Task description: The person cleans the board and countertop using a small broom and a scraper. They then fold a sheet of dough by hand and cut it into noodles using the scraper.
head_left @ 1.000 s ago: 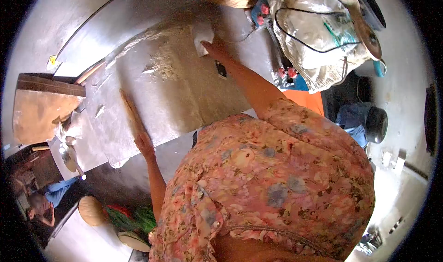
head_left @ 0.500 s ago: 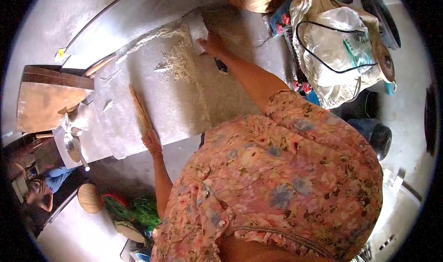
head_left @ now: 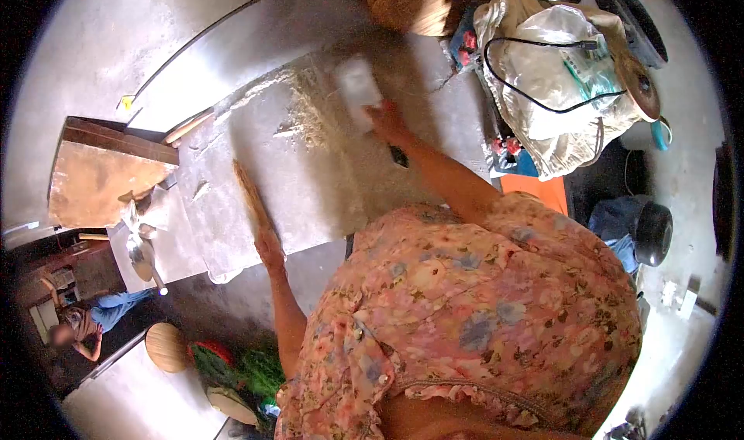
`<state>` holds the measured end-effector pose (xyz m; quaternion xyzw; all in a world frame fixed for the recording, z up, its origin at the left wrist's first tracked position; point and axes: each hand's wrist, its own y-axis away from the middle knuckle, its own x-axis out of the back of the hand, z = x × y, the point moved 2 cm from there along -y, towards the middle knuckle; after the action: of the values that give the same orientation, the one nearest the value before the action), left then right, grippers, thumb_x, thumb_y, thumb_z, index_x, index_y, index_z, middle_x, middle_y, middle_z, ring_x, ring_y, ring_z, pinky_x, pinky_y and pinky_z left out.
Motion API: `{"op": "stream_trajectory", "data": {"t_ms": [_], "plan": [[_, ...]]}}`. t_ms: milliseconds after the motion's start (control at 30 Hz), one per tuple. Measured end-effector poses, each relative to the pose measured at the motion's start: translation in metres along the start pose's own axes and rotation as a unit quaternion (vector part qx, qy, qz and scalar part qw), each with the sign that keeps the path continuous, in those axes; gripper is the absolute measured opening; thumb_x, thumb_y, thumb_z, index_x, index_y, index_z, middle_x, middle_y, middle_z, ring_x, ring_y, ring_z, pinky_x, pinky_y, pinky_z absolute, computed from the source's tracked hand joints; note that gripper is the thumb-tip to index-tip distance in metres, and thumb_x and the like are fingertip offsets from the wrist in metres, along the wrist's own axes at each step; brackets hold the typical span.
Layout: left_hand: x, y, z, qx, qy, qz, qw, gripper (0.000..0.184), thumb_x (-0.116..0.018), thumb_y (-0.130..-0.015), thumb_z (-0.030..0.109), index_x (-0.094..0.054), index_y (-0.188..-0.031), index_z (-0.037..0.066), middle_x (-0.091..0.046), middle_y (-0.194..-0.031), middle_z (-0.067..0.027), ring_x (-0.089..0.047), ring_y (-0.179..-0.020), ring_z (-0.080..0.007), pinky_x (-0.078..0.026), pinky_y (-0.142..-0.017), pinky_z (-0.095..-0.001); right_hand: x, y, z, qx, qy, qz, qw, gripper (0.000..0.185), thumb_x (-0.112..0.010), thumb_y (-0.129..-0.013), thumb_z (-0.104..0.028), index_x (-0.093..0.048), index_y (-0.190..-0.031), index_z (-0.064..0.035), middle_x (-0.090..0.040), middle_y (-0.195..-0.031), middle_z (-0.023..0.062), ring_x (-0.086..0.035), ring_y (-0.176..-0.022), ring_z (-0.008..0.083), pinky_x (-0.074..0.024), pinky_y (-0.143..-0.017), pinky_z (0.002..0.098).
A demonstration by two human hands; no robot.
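At the near edge of the grey work surface [head_left: 310, 200], my left hand [head_left: 269, 246] is closed around the end of a narrow straw-coloured brush [head_left: 249, 196], which points away from me. Farther to the right, my right hand [head_left: 385, 121] grips a flat white piece [head_left: 359, 85], blurred, at its near end. Pale powder [head_left: 306, 115] is scattered on the surface between the hands, with a streak along the far edge. A small dark object [head_left: 398, 156] lies beside my right wrist.
Brown box [head_left: 112, 173] and metal utensil [head_left: 141, 254] at left; wooden rod [head_left: 188, 128] at the far edge. Woven basket [head_left: 422, 2] and plastic-covered bundle [head_left: 550, 76] at upper right. A person [head_left: 81, 324] is at lower left, beyond a round wooden lid [head_left: 166, 348].
My right hand and the white piece have come nearer to me over the surface. My left hand still holds the brush in about the same place. The whole view has shifted slightly.
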<state>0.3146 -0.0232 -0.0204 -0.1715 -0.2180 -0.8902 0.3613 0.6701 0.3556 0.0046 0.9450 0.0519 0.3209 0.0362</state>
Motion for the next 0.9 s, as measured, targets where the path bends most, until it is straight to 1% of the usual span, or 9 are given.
{"op": "stream_trajectory", "data": {"t_ms": [133,267,333,467,567,700,733,800,900], "plan": [[0.002,-0.004,-0.013,-0.047,-0.048,0.017,0.998,0.039,-0.048,-0.099,0.035,-0.058,-0.117,0.002,-0.052,-0.106,-0.0172,-0.051,-0.100,-0.0302,-0.043,-0.087,-0.0403,0.063,0.022,0.041,-0.144,-0.102,0.116,0.977,0.075,-0.073,-0.080,-0.042,-0.045,-0.137,-0.0001,-0.054,-0.126,0.0281,-0.052,-0.117,0.0400,-0.0390,-0.102,0.0456],[0.005,-0.009,-0.035,-0.123,-0.092,-0.008,0.988,0.039,-0.049,-0.099,0.035,-0.057,-0.119,0.003,-0.052,-0.106,-0.0203,-0.049,-0.102,-0.0350,-0.040,-0.089,-0.0447,0.048,0.015,0.046,-0.041,-0.057,0.052,0.996,0.070,-0.068,-0.084,-0.043,-0.048,-0.129,0.0060,-0.055,-0.124,0.0308,-0.053,-0.116,0.0433,-0.0411,-0.099,0.0463],[0.001,0.001,0.005,-0.072,-0.091,-0.012,0.993,0.040,-0.049,-0.099,0.036,-0.056,-0.121,0.003,-0.052,-0.106,-0.0213,-0.049,-0.102,-0.0371,-0.040,-0.089,-0.0467,0.024,0.013,0.033,0.016,-0.004,0.053,0.998,0.069,-0.068,-0.084,-0.044,-0.048,-0.128,0.0059,-0.056,-0.122,0.0296,-0.054,-0.114,0.0426,-0.0416,-0.098,0.0467],[-0.004,-0.011,-0.004,-0.056,-0.159,-0.003,0.986,0.041,-0.049,-0.098,0.037,-0.058,-0.121,0.004,-0.052,-0.106,-0.0239,-0.049,-0.099,-0.0392,-0.039,-0.087,-0.0489,0.006,0.015,0.009,0.020,0.001,-0.029,0.999,0.067,-0.066,-0.085,-0.045,-0.049,-0.126,0.0056,-0.059,-0.117,0.0271,-0.056,-0.110,0.0412,-0.0426,-0.097,0.0475],[-0.006,0.010,0.034,-0.132,-0.187,0.044,0.972,0.044,-0.052,-0.095,0.039,-0.059,-0.121,0.004,-0.054,-0.099,-0.0259,-0.050,-0.097,-0.0394,-0.041,-0.084,-0.0494,-0.022,0.036,0.002,0.046,0.010,-0.035,0.998,0.066,-0.065,-0.085,-0.046,-0.050,-0.124,0.0054,-0.062,-0.114,0.0253,-0.058,-0.107,0.0402,-0.0433,-0.096,0.0481],[-0.004,0.008,0.065,-0.075,-0.169,-0.081,0.980,0.048,-0.061,-0.090,0.039,-0.060,-0.121,0.002,-0.059,-0.099,-0.0249,-0.053,-0.097,-0.0377,-0.042,-0.084,-0.0465,-0.035,0.049,0.016,0.073,0.039,-0.018,0.996,0.069,-0.066,-0.083,-0.048,-0.049,-0.127,0.0030,-0.060,-0.116,0.0246,-0.057,-0.108,0.0388,-0.0431,-0.096,0.0477],[-0.004,0.013,0.054,-0.161,-0.240,0.028,0.957,0.044,-0.064,-0.089,0.034,-0.062,-0.117,0.000,-0.062,-0.100,-0.0210,-0.053,-0.097,-0.0356,-0.043,-0.083,-0.0449,-0.025,0.050,0.031,0.086,0.074,-0.020,0.993,0.071,-0.067,-0.082,-0.049,-0.048,-0.129,0.0018,-0.059,-0.118,0.0248,-0.057,-0.109,0.0385,-0.0428,-0.097,0.0472],[0.003,0.028,0.078,-0.199,-0.221,0.041,0.954,0.044,-0.064,-0.090,0.027,-0.060,-0.123,-0.001,-0.058,-0.094,-0.0195,-0.052,-0.092,-0.0309,-0.043,-0.084,-0.0420,-0.009,0.044,0.078,0.138,0.175,-0.025,0.975,0.076,-0.069,-0.080,-0.050,-0.046,-0.133,-0.0005,-0.057,-0.122,0.0254,-0.055,-0.112,0.0379,-0.0420,-0.097,0.0464],[0.031,0.021,0.064,-0.163,-0.156,0.121,0.967,0.035,-0.063,-0.090,0.024,-0.060,-0.113,-0.002,-0.050,-0.090,-0.0170,-0.050,-0.085,-0.0301,-0.043,-0.077,-0.0418,0.023,0.030,0.172,0.256,0.401,-0.003,0.880,0.084,-0.072,-0.077,-0.053,-0.044,-0.139,-0.0039,-0.053,-0.128,0.0261,-0.052,-0.116,0.0369,-0.0409,-0.098,0.0451]]}}
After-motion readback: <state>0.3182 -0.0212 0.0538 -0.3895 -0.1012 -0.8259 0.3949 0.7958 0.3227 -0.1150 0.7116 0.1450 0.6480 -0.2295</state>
